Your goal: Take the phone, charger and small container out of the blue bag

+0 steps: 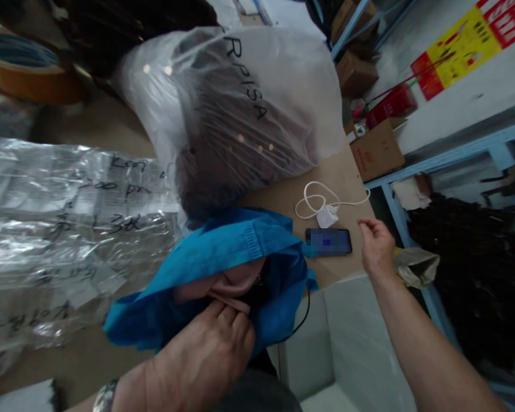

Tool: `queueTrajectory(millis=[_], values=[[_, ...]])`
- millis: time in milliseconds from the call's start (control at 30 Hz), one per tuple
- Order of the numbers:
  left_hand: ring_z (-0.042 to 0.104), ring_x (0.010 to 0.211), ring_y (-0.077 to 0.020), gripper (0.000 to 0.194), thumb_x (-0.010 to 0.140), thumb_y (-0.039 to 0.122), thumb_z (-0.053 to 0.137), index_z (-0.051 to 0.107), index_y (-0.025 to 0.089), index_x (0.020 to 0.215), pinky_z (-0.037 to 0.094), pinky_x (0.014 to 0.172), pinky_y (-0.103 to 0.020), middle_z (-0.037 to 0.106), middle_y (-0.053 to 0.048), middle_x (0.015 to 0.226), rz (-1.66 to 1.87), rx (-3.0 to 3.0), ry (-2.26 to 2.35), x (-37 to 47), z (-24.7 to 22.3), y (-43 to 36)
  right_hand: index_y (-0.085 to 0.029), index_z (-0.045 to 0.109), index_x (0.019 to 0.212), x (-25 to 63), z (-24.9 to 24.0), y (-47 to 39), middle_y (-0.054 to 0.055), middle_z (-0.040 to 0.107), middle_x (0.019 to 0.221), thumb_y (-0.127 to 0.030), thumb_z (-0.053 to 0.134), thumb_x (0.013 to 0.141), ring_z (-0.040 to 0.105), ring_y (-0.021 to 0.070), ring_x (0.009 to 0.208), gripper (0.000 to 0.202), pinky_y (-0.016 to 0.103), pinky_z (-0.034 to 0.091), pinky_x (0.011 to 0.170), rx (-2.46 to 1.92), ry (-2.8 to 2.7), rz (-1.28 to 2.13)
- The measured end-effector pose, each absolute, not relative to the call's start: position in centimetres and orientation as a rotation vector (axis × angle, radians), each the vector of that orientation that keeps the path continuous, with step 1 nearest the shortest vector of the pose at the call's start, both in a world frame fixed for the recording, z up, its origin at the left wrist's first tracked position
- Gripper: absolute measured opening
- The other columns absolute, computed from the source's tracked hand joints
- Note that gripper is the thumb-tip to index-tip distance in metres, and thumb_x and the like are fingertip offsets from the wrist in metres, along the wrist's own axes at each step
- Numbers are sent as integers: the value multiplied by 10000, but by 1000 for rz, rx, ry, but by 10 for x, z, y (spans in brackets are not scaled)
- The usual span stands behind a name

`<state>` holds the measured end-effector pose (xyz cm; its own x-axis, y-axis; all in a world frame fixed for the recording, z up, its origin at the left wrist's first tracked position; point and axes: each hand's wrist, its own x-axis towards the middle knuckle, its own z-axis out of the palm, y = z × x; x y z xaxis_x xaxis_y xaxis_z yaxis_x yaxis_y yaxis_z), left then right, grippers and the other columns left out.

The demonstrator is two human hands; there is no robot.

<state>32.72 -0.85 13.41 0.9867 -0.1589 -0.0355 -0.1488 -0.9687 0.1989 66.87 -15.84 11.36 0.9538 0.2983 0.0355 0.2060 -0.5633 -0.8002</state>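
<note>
A blue cloth bag (223, 234) lies with its mouth towards me at the table's near edge. Pink fabric (236, 283) shows inside it, and my left hand (214, 343) is closed on a fold of that fabric at the opening. My right hand (376, 246) is raised near the table's right edge, apart from the bag, its fingertips pressed together; whatever they may hold is too small to make out. Between the bag and this hand lies a phone (329, 242) with its screen lit, and just behind the phone sits a white charger (327, 216) with a looped cable (311, 186).
A large translucent plastic bag (283, 80), marked "RPISA", stands behind the blue bag. Plastic-wrapped packs (68, 229) with handwriting cover the left side. A tape roll (26, 68) is at the upper left. Blue shelving (459, 149) and a cardboard box (377, 151) are to the right.
</note>
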Motion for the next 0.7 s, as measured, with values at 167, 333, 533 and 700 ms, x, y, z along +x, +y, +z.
queueTrajectory(millis=[167,333,533,700], values=[[608,750,-242,190,825,128,463,580,157,972,498,756,-416,650,-80,811,-224,2781,-277,327,144,-4,-205,659,989,570,183,-112,28,686,975,-197,523,907,635,141,929,159,261,496,841,-1980,-1535,768],[600,736,-238,64,823,168,502,551,165,865,463,796,-436,649,-76,754,-166,2695,-213,321,135,-14,-203,620,1104,513,161,-87,41,676,1066,-75,435,897,645,155,938,306,266,517,847,-1853,-2261,1173],[621,762,-246,50,797,173,522,555,181,761,473,822,-457,661,-73,749,-156,2542,-93,324,133,-8,-173,628,1140,525,123,-80,119,675,1088,-118,420,883,665,257,932,335,369,519,836,-2328,-2366,1003],[636,675,-249,150,759,86,494,602,149,842,511,640,-391,673,-84,771,-300,2538,95,329,131,1,-189,615,1161,521,129,-79,128,683,1070,-299,521,885,665,291,947,311,375,523,809,-2430,-2352,975]])
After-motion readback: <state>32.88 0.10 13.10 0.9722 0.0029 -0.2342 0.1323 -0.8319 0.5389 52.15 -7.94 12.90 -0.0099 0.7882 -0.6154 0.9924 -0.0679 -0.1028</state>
